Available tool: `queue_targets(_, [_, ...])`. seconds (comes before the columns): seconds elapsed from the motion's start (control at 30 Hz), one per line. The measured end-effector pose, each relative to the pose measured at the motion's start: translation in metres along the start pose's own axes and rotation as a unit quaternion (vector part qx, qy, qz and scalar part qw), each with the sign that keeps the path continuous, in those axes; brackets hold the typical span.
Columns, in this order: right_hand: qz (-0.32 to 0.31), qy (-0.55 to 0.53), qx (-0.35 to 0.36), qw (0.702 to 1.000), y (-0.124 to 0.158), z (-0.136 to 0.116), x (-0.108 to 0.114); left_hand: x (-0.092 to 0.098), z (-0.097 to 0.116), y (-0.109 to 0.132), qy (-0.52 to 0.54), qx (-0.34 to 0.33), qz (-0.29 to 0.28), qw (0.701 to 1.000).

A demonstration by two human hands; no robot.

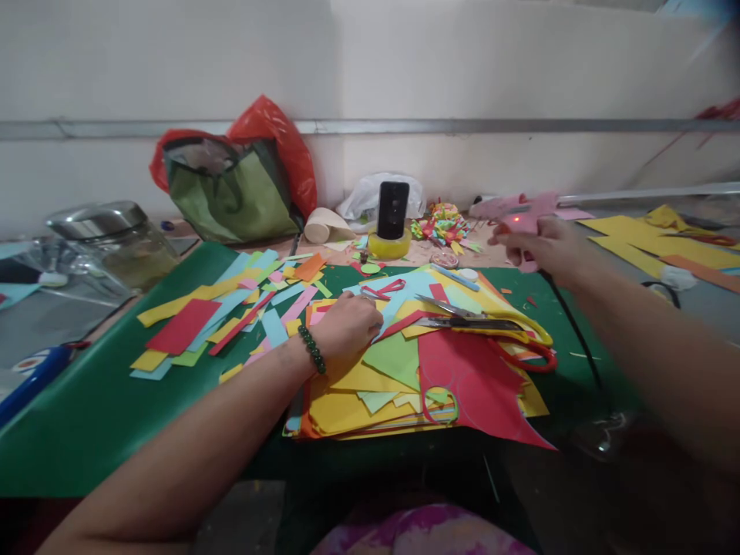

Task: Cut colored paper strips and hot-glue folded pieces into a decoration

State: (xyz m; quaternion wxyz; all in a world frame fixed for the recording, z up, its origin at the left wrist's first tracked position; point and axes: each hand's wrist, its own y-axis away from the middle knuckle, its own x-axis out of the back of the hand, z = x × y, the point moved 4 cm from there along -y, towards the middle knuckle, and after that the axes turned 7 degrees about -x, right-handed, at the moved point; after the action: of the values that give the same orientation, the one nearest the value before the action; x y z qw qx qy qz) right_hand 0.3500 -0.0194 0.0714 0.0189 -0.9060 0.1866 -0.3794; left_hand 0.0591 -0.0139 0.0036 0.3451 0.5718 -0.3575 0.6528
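Pink glue gun [523,212]: we are clamping our right hand [546,248] round it by the mat's [86,416] far edge. Our left hand [347,325], fingers curled together, is steadying the papers [381,385].

Nothing legible anywhere: no words, numbers, brands or signs clear enough to read. Only a small white and red mark on the blue thing [35,378], far left of the phone [393,210] and nearer the camera, too blurred to make out. On the pink glue gun [514,212], right of the phone, no lettering to be made out through the blur.
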Motion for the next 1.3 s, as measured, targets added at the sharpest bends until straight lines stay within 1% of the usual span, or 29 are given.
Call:
queue_targets(0.07, [-0.078,-0.033,0.005,0.996,0.019,-0.014,-0.016,0.001,0.0,-0.001,0.001,0.001,-0.002,1.0])
queue_targets(0.13, [-0.163,-0.023,0.006,0.986,0.035,-0.024,-0.036,0.003,0.0,-0.001,0.001,0.005,-0.007,1.0])
queue_targets(0.2, [-0.229,-0.002,0.011,0.973,0.047,-0.031,-0.055,0.005,0.0,-0.001,0.007,0.005,-0.007,1.0])
queue_targets(0.27, [-0.265,0.012,0.016,0.964,0.054,-0.036,-0.071,0.005,-0.001,-0.001,0.015,0.004,-0.002,1.0])
queue_targets(0.33, [-0.285,0.033,0.014,0.958,0.059,-0.037,-0.082,0.004,-0.001,0.0,0.019,0.003,-0.007,1.0])
queue_targets(0.43, [-0.289,0.058,0.007,0.956,0.064,-0.039,-0.09,0.005,0.002,0.001,0.019,0.005,-0.015,1.0])
queue_targets(0.6, [-0.302,0.034,0.049,0.951,0.067,-0.045,-0.095,0.006,0.006,0.002,-0.01,0.01,-0.033,0.999])
queue_targets(0.7, [-0.292,0.055,0.04,0.954,0.066,-0.046,-0.096,0.006,0.004,0.001,0.001,0.012,-0.025,1.0])
queue_targets(0.83, [-0.299,0.091,0.031,0.95,0.07,-0.049,-0.097,0.004,0.001,0.001,0.028,0.007,-0.005,1.0])
queue_targets(1.0, [-0.297,0.12,0.027,0.947,0.074,-0.051,-0.099,0.005,0.003,0.001,-0.006,0.015,-0.028,0.999])
queue_targets(1.17, [-0.296,0.108,0.018,0.949,0.065,-0.043,-0.102,0.008,0.006,0.001,-0.016,0.019,-0.043,0.999])
queue_targets(1.3, [-0.269,0.116,-0.003,0.956,0.05,-0.031,-0.1,0.01,0.008,0.001,-0.02,0.018,-0.053,0.998])
